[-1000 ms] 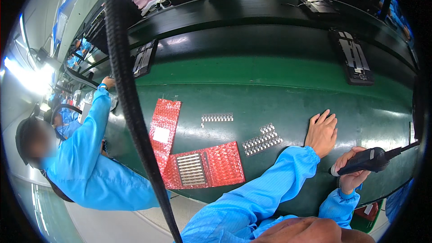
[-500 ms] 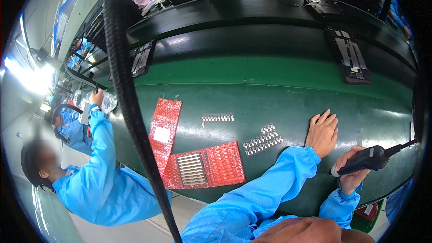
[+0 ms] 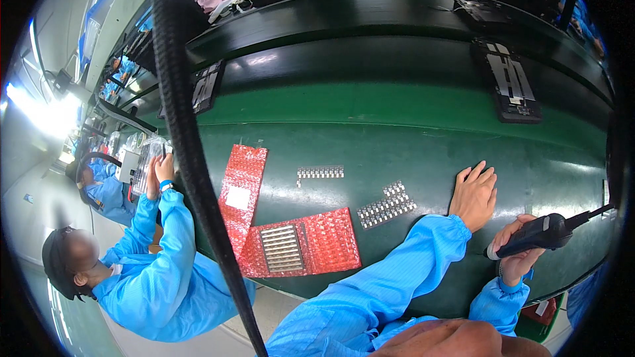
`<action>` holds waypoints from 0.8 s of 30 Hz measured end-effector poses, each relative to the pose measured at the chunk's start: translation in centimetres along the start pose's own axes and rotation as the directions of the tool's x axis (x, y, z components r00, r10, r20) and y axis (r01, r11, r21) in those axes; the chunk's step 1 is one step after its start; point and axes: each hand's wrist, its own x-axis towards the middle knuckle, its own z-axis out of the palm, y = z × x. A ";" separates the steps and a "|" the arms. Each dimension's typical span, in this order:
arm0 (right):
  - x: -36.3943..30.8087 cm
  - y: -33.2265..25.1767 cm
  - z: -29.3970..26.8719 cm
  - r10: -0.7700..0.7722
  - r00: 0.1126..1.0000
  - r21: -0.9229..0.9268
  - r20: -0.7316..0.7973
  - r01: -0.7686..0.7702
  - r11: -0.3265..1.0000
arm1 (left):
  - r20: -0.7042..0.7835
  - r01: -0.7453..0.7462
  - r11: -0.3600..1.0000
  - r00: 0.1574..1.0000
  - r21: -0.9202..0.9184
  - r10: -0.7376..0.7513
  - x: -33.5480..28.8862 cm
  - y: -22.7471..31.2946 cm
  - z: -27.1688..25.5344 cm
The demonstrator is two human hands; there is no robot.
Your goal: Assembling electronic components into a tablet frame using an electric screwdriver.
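My left hand [image 3: 473, 193] lies palm down on the green tabletop [image 3: 423, 152], its fingers stretched out and holding nothing. Just right of it, my right hand [image 3: 514, 251] is wrapped round a black handheld device [image 3: 536, 235] with a pale round end on its left and a dark cable off its right. What kind of device it is, I cannot make out. Left of my hands lie rows of small black-and-white parts [image 3: 387, 205], with a shorter strip [image 3: 321, 172] of similar parts farther left.
Red bubble wrap [image 3: 334, 241] carries a framed panel of metal strips [image 3: 281, 248]. Beyond the table, flat dark device panels [image 3: 506, 82] lie on a long green-and-black surface. A thick black cord [image 3: 178, 106] crosses the view. At left sits a co-worker in a blue smock [image 3: 159, 291].
The co-worker's raised hand has come down, and both their hands are now close together by a clear tray. Panels at the back have shifted slightly. My hands hold still.
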 end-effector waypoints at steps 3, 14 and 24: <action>0.0 0.0 0.0 0.009 1.000 0.006 -0.002 -0.009 1.000 | -0.007 -0.001 1.000 1.000 -0.007 0.001 0.0 0.1 -0.1; -0.1 0.0 0.1 0.022 1.000 -0.001 -0.017 -0.022 1.000 | -0.062 -0.016 0.998 0.998 -0.054 0.013 -0.1 -0.1 0.0; -0.2 0.6 -0.3 0.001 1.000 0.086 -0.006 -0.001 0.996 | -0.048 -0.016 0.999 0.999 -0.050 0.014 -0.2 0.0 -0.1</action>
